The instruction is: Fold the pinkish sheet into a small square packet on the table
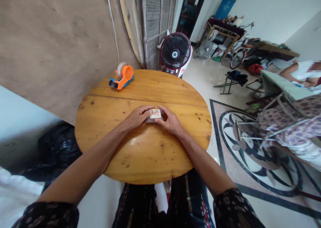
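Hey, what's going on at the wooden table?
A person holds a small pale packet with red printing over the wooden table, the left hand on one side of it and the right hand on the other. An orange tape dispenser stands farther back, to the left, with no hand on it. Off to the right, another person is at a different table.

It is bright, with a small shiny spot on the worktop. The doorway looks dark. Shapes near the edges look stretched and blurry.
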`<action>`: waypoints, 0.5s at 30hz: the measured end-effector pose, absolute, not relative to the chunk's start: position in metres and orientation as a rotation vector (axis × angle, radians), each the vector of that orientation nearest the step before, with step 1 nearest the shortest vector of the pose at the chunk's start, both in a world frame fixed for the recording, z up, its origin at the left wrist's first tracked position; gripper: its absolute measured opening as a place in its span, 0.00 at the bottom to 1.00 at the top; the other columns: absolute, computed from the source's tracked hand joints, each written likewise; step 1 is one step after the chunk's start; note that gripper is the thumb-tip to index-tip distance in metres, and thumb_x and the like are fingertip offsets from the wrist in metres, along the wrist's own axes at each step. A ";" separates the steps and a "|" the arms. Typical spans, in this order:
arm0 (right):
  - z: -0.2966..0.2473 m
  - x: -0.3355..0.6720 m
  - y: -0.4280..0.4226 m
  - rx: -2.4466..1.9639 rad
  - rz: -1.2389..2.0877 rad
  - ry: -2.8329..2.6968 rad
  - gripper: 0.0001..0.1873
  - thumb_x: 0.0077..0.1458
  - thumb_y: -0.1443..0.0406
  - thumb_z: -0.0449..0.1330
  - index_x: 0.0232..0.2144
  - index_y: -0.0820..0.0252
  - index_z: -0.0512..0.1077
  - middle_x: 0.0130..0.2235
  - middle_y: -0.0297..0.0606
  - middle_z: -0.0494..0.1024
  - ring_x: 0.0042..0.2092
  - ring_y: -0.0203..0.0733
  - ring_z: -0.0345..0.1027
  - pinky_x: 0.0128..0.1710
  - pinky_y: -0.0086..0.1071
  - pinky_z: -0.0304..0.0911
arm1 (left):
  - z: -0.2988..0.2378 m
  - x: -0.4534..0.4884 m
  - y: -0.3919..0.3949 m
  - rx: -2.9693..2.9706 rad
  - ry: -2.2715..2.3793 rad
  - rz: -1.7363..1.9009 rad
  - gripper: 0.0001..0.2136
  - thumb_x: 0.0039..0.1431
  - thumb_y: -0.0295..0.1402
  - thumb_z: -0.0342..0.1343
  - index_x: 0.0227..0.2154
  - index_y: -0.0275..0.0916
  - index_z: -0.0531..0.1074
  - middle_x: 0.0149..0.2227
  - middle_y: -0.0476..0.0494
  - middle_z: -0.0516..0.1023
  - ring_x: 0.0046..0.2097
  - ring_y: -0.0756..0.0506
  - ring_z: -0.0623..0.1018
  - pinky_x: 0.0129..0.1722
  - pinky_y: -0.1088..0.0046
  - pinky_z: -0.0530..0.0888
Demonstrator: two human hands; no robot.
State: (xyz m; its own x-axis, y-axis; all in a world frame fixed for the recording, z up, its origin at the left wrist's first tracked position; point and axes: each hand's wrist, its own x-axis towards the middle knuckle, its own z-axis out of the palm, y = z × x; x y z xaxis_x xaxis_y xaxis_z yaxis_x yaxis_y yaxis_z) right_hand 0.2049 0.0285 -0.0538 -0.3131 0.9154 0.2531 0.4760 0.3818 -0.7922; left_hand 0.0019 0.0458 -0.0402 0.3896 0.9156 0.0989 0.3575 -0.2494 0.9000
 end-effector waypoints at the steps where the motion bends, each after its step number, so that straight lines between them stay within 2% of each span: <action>1: -0.052 0.207 0.027 -1.193 0.809 -1.936 0.37 0.48 0.56 0.65 0.59 0.54 0.62 0.57 0.44 0.69 0.57 0.49 0.65 0.58 0.47 0.60 | -0.040 -0.001 0.046 1.769 1.119 0.847 0.23 0.59 0.45 0.49 0.52 0.36 0.72 0.54 0.38 0.73 0.54 0.38 0.72 0.56 0.60 0.66; 4: -0.049 0.215 0.025 -1.161 0.934 -1.875 0.45 0.46 0.53 0.67 0.63 0.50 0.55 0.63 0.44 0.61 0.62 0.49 0.59 0.61 0.48 0.56 | -0.039 -0.012 0.050 1.673 1.061 0.835 0.28 0.57 0.46 0.53 0.57 0.37 0.67 0.59 0.37 0.68 0.60 0.36 0.67 0.59 0.57 0.63; 7: -0.049 0.221 0.023 -1.135 0.991 -1.872 0.49 0.45 0.53 0.67 0.65 0.51 0.50 0.65 0.45 0.58 0.64 0.49 0.56 0.63 0.48 0.54 | -0.043 -0.022 0.054 1.723 0.966 0.725 0.37 0.50 0.44 0.61 0.63 0.41 0.57 0.63 0.36 0.61 0.62 0.34 0.65 0.58 0.55 0.65; 11: -0.051 0.218 0.023 -1.155 0.874 -1.968 0.48 0.45 0.57 0.68 0.64 0.52 0.52 0.64 0.45 0.59 0.63 0.50 0.56 0.63 0.49 0.53 | -0.050 -0.023 0.054 1.885 0.916 0.629 0.43 0.47 0.42 0.64 0.65 0.42 0.52 0.65 0.36 0.58 0.62 0.33 0.64 0.58 0.55 0.65; 15: -0.056 0.212 0.025 -1.168 0.796 -1.970 0.42 0.48 0.61 0.65 0.63 0.57 0.55 0.59 0.47 0.67 0.59 0.49 0.63 0.60 0.47 0.56 | -0.048 -0.014 0.048 1.898 0.929 0.677 0.39 0.50 0.40 0.62 0.64 0.39 0.54 0.63 0.36 0.61 0.59 0.36 0.68 0.58 0.57 0.66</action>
